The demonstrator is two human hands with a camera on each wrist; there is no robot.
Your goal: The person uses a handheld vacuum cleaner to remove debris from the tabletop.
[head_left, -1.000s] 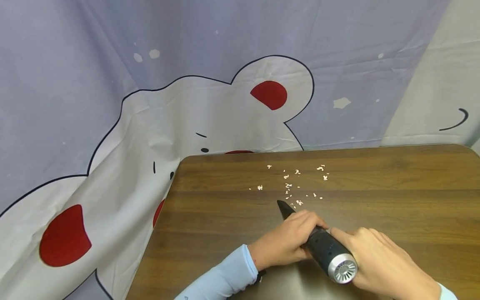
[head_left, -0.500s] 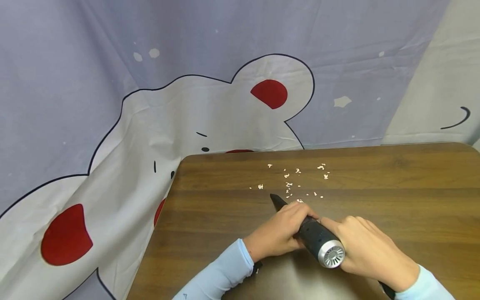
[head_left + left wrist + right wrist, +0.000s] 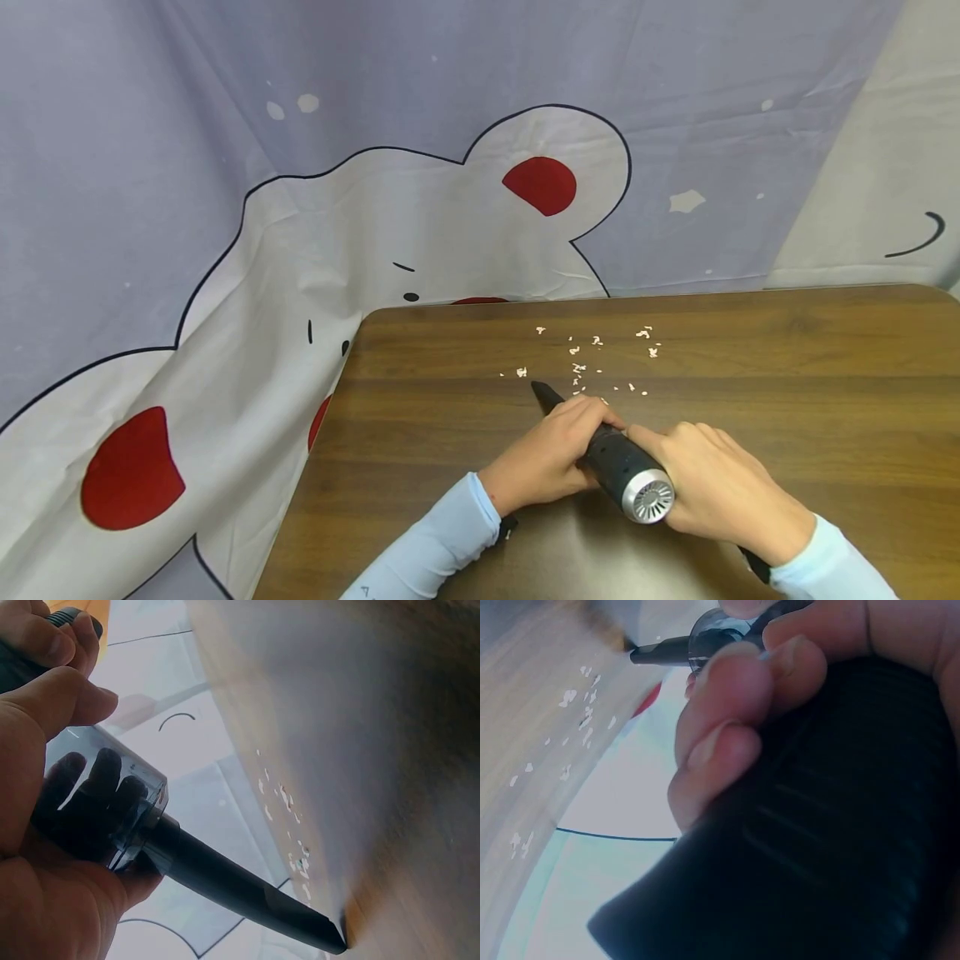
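Both hands hold a black handheld vacuum cleaner (image 3: 617, 462) with a silver vented end, tilted down over the table. Its slim black nozzle (image 3: 247, 892) slants to the tabletop, the tip close to the surface. My left hand (image 3: 543, 450) grips the front part, around the clear dust cup (image 3: 154, 772). Farther back, my right hand (image 3: 723, 487) wraps the ribbed dark handle (image 3: 840, 817). Small white paper scraps (image 3: 578, 367) lie scattered beyond and to the right of the nozzle tip. One clump (image 3: 521, 372) is just left of the tip.
The brown wood-grain table (image 3: 810, 392) has rounded far corners. Behind it and down its left side hangs a lilac and white curtain (image 3: 337, 225) with cartoon bear prints.
The vacuum cleaner and both hands have moved left and slightly away from the body, bringing the nozzle tip near the leftmost scraps. The left hand now overlaps where the nearest scraps showed.
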